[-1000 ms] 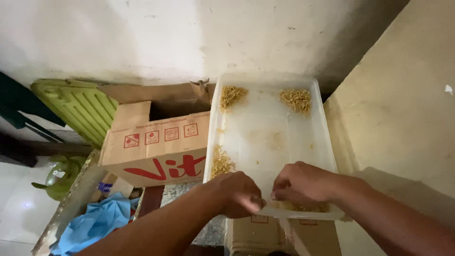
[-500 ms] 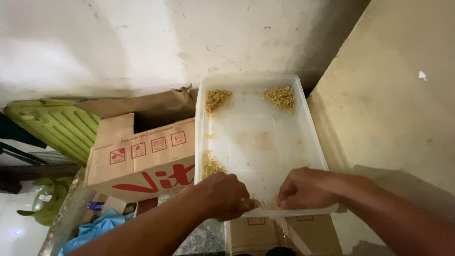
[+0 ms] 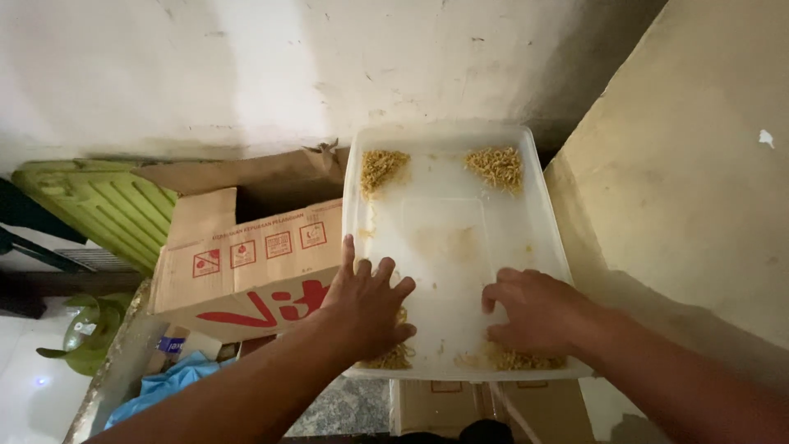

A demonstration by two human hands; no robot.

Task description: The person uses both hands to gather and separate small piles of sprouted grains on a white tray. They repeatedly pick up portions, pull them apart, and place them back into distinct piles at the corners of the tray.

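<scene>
In the middle of the frame the tray is translucent white with a pale yellowish smear at its centre, and the noodle clumps in its corners are golden yellow. To its left the cardboard box is plain tan with bold red lettering and a row of small red square symbols, while the slatted crate at the left edge is light green. At lower left the gas cylinder is bright green and the crumpled cloth is sky blue; the wall across the top is mottled off-white.
</scene>
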